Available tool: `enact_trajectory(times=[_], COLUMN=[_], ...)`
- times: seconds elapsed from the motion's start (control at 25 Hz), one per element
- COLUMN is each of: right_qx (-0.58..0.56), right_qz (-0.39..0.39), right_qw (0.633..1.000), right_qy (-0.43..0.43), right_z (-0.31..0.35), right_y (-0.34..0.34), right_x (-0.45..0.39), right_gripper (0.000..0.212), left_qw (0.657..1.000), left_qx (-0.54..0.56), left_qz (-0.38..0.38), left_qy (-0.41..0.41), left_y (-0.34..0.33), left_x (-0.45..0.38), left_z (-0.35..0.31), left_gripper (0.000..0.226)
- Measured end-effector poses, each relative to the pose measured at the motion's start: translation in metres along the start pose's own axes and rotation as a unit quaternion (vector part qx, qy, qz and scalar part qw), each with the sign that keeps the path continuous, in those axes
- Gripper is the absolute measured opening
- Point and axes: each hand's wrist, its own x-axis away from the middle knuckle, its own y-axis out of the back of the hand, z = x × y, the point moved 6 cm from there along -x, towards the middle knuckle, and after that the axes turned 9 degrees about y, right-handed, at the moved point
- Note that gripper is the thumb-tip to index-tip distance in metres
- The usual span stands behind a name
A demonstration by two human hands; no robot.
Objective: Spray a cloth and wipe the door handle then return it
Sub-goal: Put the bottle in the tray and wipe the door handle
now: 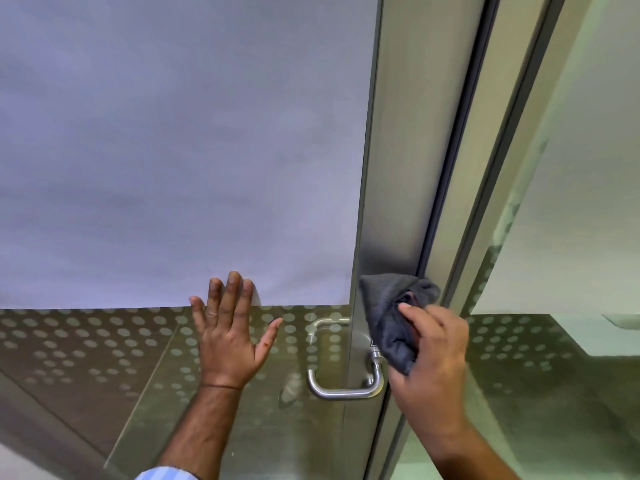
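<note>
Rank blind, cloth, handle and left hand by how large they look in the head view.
1. Blind, by far.
2. Left hand and cloth: look alike, cloth partly bunched in the right hand, so unranked.
3. Handle, partly hidden behind the cloth.

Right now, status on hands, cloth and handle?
Left hand flat on glass. Right hand grips grey cloth against frame, above door handle. Nothing blocking.

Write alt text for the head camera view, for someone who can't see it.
A person's right hand presses a bunched dark grey cloth against the metal door frame just above a curved steel door handle. The left hand lies flat, fingers spread, on the dotted frosted glass door, below a pale blind.
</note>
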Motion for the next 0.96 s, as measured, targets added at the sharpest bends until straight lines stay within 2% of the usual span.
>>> enact_trajectory(times=[0.12, 0.28, 0.36, 0.64, 0.84, 0.92, 0.96], right_qx=[0.076, 0.124, 0.13, 0.057, 0.002, -0.07, -0.125], right_qz=[0.017, 0.107, 0.131, 0.206, 0.32, 0.309, 0.262], right_qw=[0.995, 0.984, 0.981, 0.976, 0.947, 0.944, 0.947], right_qy=[0.064, 0.063, 0.066, 0.042, -0.032, -0.093, -0.137], right_z=[0.008, 0.005, 0.004, 0.005, 0.007, 0.004, 0.001], right_y=[-0.023, -0.054, -0.06, -0.069, -0.073, -0.066, -0.058], right_x=[-0.011, -0.004, 0.007, 0.047, 0.064, 0.061, 0.057], right_gripper=[0.067, 0.086, 0.082, 0.062, 0.048, 0.047, 0.048], left_qw=[1.0, 1.0, 1.0, 1.0, 1.0, 1.0, 1.0], left_qx=[-0.005, -0.003, -0.002, 0.0, 0.007, 0.008, 0.009], left_qz=[0.004, 0.013, 0.011, -0.005, 0.008, 0.013, 0.014], left_qy=[-0.001, 0.0, -0.002, -0.006, 0.002, 0.003, 0.002], left_y=[0.0, 0.001, 0.001, 0.0, -0.002, -0.002, -0.002], left_x=[-0.001, -0.001, 0.0, -0.001, 0.007, 0.009, 0.009], left_z=[0.0, 0.0, 0.0, 0.001, 0.001, 0.002, 0.002], left_gripper=[0.096, 0.091, 0.09, 0.092, 0.089, 0.087, 0.087])
